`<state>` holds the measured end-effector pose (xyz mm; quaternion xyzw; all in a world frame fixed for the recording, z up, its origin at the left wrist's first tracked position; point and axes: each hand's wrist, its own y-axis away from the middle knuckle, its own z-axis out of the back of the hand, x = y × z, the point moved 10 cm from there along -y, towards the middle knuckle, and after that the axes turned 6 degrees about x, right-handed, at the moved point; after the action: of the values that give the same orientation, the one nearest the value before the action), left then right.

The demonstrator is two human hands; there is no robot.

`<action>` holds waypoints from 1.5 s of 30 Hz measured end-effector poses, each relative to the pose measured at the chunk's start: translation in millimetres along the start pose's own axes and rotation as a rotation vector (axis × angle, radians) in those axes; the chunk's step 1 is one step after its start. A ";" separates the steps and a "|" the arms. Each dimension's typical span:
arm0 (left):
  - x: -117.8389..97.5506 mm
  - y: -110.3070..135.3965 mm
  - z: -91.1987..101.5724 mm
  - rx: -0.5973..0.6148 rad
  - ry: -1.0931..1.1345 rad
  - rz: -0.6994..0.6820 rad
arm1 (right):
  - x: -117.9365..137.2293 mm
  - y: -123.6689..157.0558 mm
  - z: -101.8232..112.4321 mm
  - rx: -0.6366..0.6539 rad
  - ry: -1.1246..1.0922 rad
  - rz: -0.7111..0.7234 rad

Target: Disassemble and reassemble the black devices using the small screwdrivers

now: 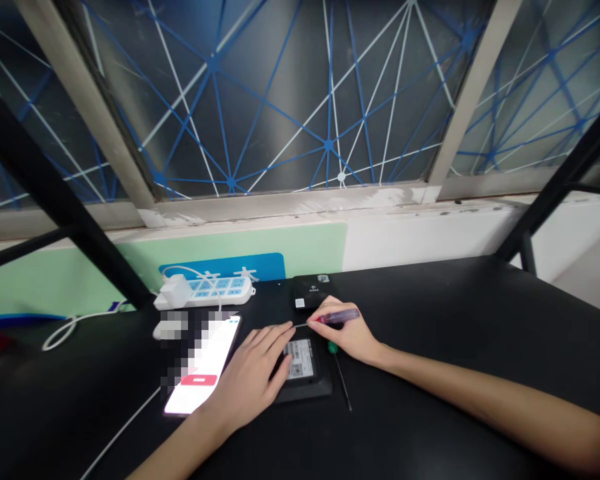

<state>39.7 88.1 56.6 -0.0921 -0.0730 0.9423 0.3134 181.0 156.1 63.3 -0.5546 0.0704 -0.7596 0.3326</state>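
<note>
My left hand (pixel 257 370) lies flat with fingers stretched out on a black flat device (pixel 305 373) that carries a white label. My right hand (pixel 353 337) is closed round a screwdriver with a red clear handle (pixel 339 317); its thin shaft points left, with its tip close to my left fingertips, above the device's far edge. A second screwdriver with a green handle (pixel 337 363) lies on the table under my right hand. A lit phone (pixel 205 370) lies just left of my left hand.
A white power strip (pixel 207 291) with a plugged adapter and white cable sits near the wall. A small black box (pixel 313 291) lies behind the device. Black frame bars stand at left and right. The black table (pixel 455 320) stretches right.
</note>
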 end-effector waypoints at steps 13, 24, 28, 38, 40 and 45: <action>14.4 -1.4 -2.4 -0.007 -0.006 0.125 | -5.3 4.1 6.2 -0.090 0.008 -0.076; 17.1 -1.3 -0.8 -0.009 -0.039 0.141 | -4.8 4.6 1.2 -0.029 -0.062 -0.064; 16.7 -1.2 -1.0 -0.016 -0.034 0.134 | -4.6 5.8 1.8 -0.036 -0.026 -0.063; 17.8 -1.6 -0.5 -0.002 -0.023 0.155 | -7.9 6.1 4.6 -0.063 -0.041 -0.086; 17.4 -1.6 -0.3 -0.003 -0.028 0.155 | -4.8 5.9 3.9 -0.057 -0.033 -0.068; 16.4 -1.2 0.6 -0.018 -0.028 0.147 | 6.8 5.6 -1.5 -0.005 0.022 0.001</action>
<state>27.3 98.9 55.4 -0.0867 -0.0789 0.9633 0.2414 180.9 147.4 65.5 -0.5470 0.0761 -0.7653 0.3307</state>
